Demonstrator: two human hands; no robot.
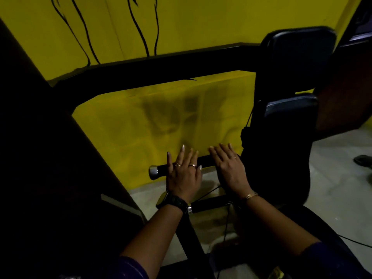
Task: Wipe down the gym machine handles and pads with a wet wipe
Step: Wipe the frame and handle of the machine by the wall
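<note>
A black horizontal handle (205,160) with a chrome end cap (153,172) sticks out to the left from the dark machine. My left hand (184,174) lies flat over the handle near the cap, fingers spread. My right hand (229,168) rests palm down on the handle closer to the machine, fingers straight. No wet wipe shows in either hand. A second, lower handle (209,206) runs under my wrists. Two dark pads are mounted on the right: an upper pad (302,45) and a lower pad (289,107).
A black frame bar (161,69) crosses above the handles in front of a yellow wall (161,121). A wide dark upright (40,158) fills the left side. The grey floor (332,178) lies to the right, with a dark shoe (363,160) at its edge.
</note>
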